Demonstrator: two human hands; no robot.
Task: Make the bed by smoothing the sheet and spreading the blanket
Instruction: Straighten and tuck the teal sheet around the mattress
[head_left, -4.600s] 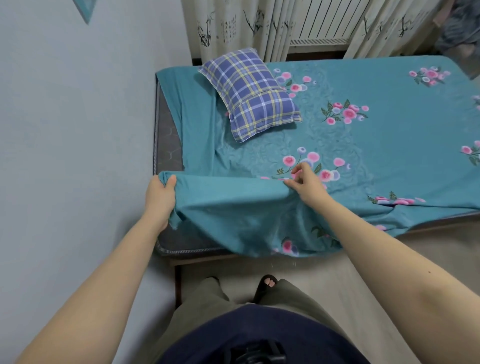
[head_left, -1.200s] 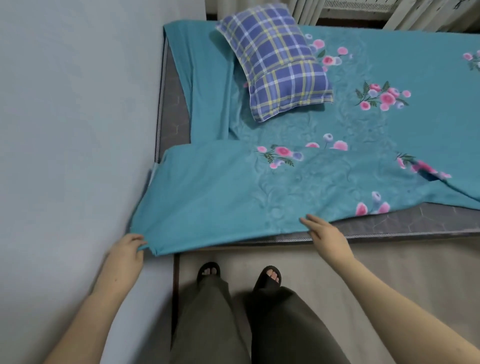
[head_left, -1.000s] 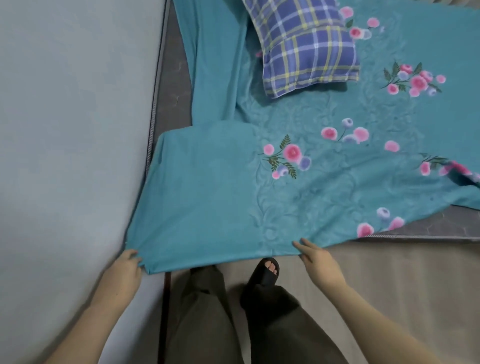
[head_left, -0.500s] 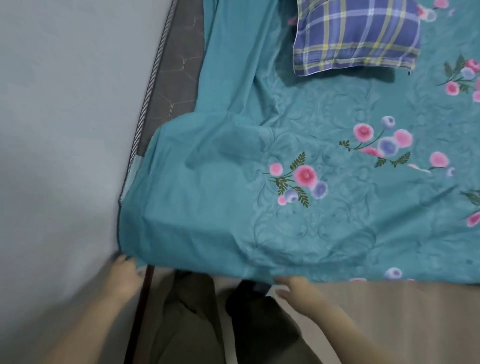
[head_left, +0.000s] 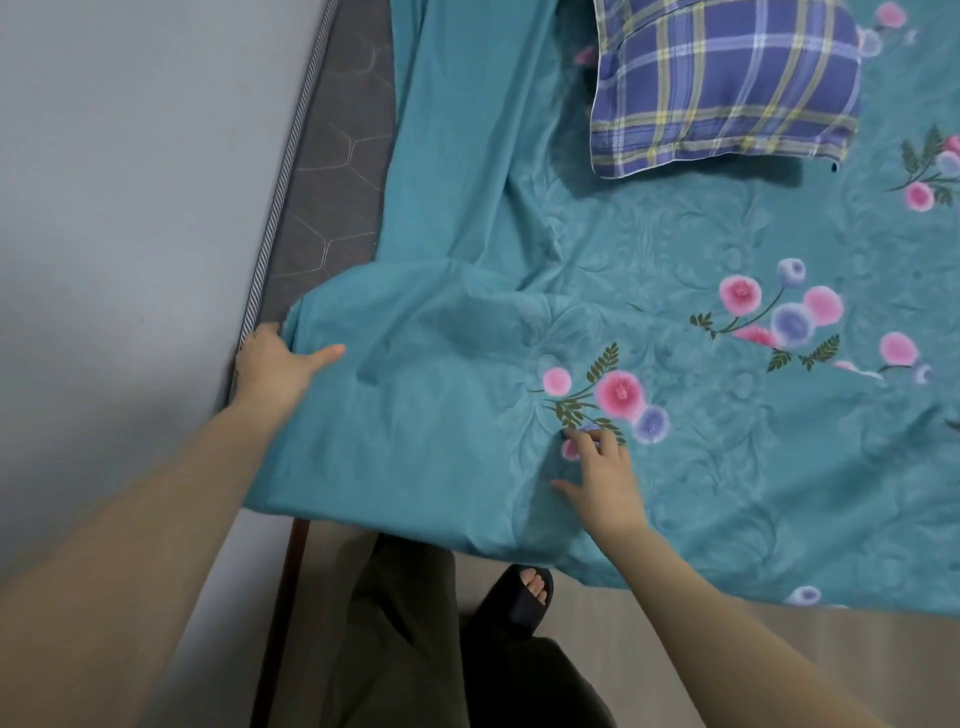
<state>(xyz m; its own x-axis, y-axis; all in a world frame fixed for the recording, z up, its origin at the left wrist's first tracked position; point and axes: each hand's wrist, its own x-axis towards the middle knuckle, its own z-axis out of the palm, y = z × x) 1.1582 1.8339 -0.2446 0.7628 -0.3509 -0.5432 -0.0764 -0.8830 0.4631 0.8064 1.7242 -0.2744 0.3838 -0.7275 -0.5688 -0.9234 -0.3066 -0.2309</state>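
One teal flowered sheet (head_left: 441, 415) covers most of the bed. Its near hem now hangs over the near edge; a second ago both hands held that hem low, off the bed. The near-left corner, bare then, is covered. Grey mattress (head_left: 332, 182) shows only as a strip by the left wall. Plaid pillow (head_left: 722, 83) lies far right, on the sheet. Left hand (head_left: 275, 364) at the sheet's left edge: thumb straight on top, fingers hidden, cannot tell if pinching. Right hand (head_left: 605, 475) flat on the cloth, fingers spread wide, holding nothing. Reads as pulling done, smoothing begun; soft folds remain between the hands. No blanket in view.
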